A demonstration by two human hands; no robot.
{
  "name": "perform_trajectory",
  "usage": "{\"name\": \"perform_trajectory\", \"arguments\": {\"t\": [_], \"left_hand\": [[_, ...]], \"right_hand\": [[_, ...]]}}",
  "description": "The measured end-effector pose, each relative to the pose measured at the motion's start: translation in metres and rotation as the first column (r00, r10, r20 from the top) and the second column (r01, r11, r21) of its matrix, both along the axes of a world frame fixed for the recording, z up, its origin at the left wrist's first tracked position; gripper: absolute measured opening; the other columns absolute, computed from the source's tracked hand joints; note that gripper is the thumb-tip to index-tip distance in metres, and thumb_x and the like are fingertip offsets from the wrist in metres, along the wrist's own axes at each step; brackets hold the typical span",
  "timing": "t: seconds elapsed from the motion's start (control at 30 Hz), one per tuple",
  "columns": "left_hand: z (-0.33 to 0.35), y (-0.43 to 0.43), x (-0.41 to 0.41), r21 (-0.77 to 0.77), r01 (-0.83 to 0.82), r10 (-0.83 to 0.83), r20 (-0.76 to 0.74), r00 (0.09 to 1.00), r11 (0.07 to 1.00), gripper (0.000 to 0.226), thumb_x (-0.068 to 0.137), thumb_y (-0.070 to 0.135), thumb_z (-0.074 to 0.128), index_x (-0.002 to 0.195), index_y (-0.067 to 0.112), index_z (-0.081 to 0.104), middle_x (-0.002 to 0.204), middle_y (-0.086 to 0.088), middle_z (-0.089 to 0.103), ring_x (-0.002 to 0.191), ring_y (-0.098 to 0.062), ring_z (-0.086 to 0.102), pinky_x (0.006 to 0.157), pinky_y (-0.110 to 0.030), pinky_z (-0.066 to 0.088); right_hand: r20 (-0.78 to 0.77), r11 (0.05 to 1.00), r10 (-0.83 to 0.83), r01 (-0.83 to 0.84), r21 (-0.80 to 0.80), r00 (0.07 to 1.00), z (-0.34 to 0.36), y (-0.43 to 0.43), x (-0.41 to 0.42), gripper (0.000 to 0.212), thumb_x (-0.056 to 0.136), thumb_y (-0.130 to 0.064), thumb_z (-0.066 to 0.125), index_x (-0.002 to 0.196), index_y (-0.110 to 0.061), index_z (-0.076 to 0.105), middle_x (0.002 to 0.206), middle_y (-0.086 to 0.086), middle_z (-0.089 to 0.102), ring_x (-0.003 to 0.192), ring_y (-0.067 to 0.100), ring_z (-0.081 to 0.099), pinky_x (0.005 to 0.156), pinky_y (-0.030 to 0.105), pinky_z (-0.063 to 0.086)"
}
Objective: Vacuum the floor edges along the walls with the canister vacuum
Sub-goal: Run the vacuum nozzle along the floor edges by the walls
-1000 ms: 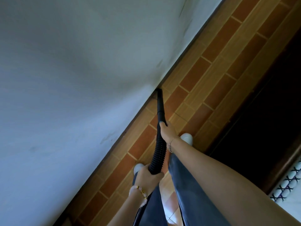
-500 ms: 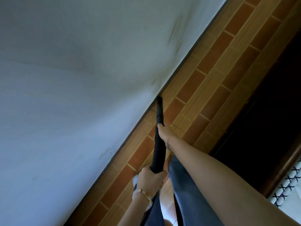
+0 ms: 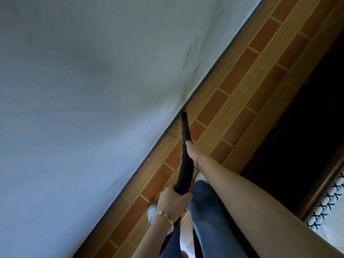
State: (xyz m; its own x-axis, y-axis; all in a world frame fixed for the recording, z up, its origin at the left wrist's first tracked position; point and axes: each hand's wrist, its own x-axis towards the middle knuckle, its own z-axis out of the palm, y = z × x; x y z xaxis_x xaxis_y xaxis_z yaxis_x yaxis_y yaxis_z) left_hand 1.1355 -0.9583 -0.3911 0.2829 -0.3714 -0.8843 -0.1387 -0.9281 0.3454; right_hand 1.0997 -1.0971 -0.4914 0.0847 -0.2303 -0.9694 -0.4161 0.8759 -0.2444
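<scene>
Edge pass in hand: the black crevice nozzle (image 3: pixel 185 125) has its tip in the seam where wall (image 3: pixel 93 90) meets tiled floor (image 3: pixel 242 81). The right hand (image 3: pixel 193 148) curls round the nozzle's base. The left hand (image 3: pixel 172 201), at six o'clock of it, grips the corrugated hose (image 3: pixel 184 172) (canister unseen). Next, probably: slide the tip toward one o'clock, hugging the wall.

Finishes, wall edge
Black ribbed plastic hose (image 3: pixel 183 172), matt; smooth black plastic nozzle (image 3: pixel 185 127). Brown brick-pattern tile floor (image 3: pixel 240 90), slight sheen. Scuffed matt white painted wall (image 3: pixel 83 90).
</scene>
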Motion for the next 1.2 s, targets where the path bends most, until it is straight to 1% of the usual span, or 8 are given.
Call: {"name": "perform_trajectory", "arguments": {"t": [0.17, 0.33, 0.47, 0.63, 0.77, 0.87, 1.03, 1.2], "left_hand": [[0.001, 0.012, 0.011, -0.033, 0.129, -0.129, -0.013, 0.992, 0.991, 0.016, 0.085, 0.036, 0.061, 0.082, 0.022, 0.055, 0.064, 0.006, 0.060, 0.046, -0.002, 0.054, 0.049, -0.012, 0.045], [0.011, 0.038, 0.024, -0.100, 0.139, -0.148, -0.094, 0.984, 0.985, 0.020, 0.098, 0.031, 0.046, 0.081, 0.020, 0.047, 0.063, 0.006, 0.051, 0.042, 0.008, 0.050, 0.048, -0.008, 0.038], [0.009, 0.063, 0.041, -0.138, 0.191, -0.214, -0.180, 0.960, 0.972, 0.015, 0.098, 0.025, 0.044, 0.087, 0.017, 0.049, 0.070, 0.005, 0.053, 0.049, 0.008, 0.051, 0.054, -0.006, 0.039], [0.008, 0.090, 0.070, -0.128, 0.111, -0.149, -0.343, 0.927, 0.986, 0.011, 0.092, 0.020, 0.054, 0.101, 0.026, 0.051, 0.066, 0.014, 0.060, 0.054, 0.006, 0.055, 0.060, -0.012, 0.044], [0.006, 0.101, 0.088, -0.212, 0.172, -0.219, -0.227, 0.949, 0.962, 0.041, 0.094, 0.018, 0.054, 0.106, 0.051, 0.032, 0.099, 0.029, 0.049, 0.078, 0.023, 0.052, 0.071, 0.000, 0.041], [-0.001, 0.096, 0.087, -0.230, 0.179, -0.214, -0.138, 0.967, 0.957, 0.046, 0.094, 0.022, 0.055, 0.108, 0.053, 0.024, 0.096, 0.033, 0.040, 0.079, 0.018, 0.044, 0.066, 0.003, 0.039], [-0.014, 0.073, 0.074, -0.230, 0.146, -0.170, -0.088, 0.981, 0.962, 0.036, 0.093, 0.026, 0.055, 0.108, 0.049, 0.031, 0.096, 0.032, 0.043, 0.081, 0.019, 0.043, 0.066, 0.004, 0.036], [-0.029, 0.038, 0.064, -0.090, 0.157, -0.161, -0.032, 0.986, 0.983, 0.026, 0.090, 0.041, 0.054, 0.110, 0.024, 0.053, 0.079, 0.000, 0.066, 0.055, -0.006, 0.058, 0.047, -0.015, 0.045]], "right_hand": [[0.017, 0.997, -0.039, 0.037, 0.071, 0.999, -0.019, 0.020, 0.001, 0.042, 0.093, -0.037, 0.034, 0.133, -0.024, 0.042, 0.106, 0.008, 0.052, 0.092, 0.027, 0.051, 0.086, 0.045, 0.048], [0.031, 0.990, -0.076, 0.072, 0.122, 0.997, -0.014, 0.049, 0.000, 0.024, 0.100, -0.030, 0.033, 0.120, -0.021, 0.043, 0.080, 0.008, 0.052, 0.060, 0.022, 0.053, 0.046, 0.025, 0.045], [0.029, 0.992, -0.066, 0.063, 0.108, 0.997, -0.026, 0.073, 0.006, 0.038, 0.102, -0.032, 0.030, 0.137, -0.020, 0.040, 0.086, 0.007, 0.054, 0.064, 0.023, 0.055, 0.053, 0.027, 0.047], [0.001, 0.991, -0.131, 0.131, -0.008, 0.991, -0.028, 0.092, 0.029, 0.036, 0.103, -0.029, 0.027, 0.131, -0.015, 0.044, 0.078, 0.008, 0.051, 0.057, 0.021, 0.049, 0.044, 0.024, 0.041], [-0.002, 0.980, -0.185, 0.184, -0.077, 0.983, -0.035, 0.097, 0.048, 0.036, 0.104, -0.027, 0.026, 0.134, -0.014, 0.042, 0.079, 0.007, 0.050, 0.059, 0.020, 0.048, 0.046, 0.026, 0.040], [0.011, 0.981, -0.175, 0.176, -0.081, 0.984, -0.040, 0.087, 0.051, 0.037, 0.105, -0.025, 0.025, 0.138, -0.013, 0.038, 0.079, 0.007, 0.049, 0.058, 0.019, 0.047, 0.040, 0.022, 0.040], [-0.011, 0.983, -0.153, 0.151, -0.104, 0.988, -0.040, 0.056, 0.051, 0.035, 0.104, -0.028, 0.026, 0.135, -0.016, 0.038, 0.098, 0.014, 0.056, 0.066, 0.021, 0.051, 0.057, 0.032, 0.048], [-0.035, 0.992, -0.099, 0.095, -0.087, 0.995, -0.048, 0.019, 0.045, 0.044, 0.102, -0.036, 0.026, 0.141, -0.018, 0.033, 0.112, 0.014, 0.053, 0.095, 0.030, 0.053, 0.095, 0.047, 0.047]]}}
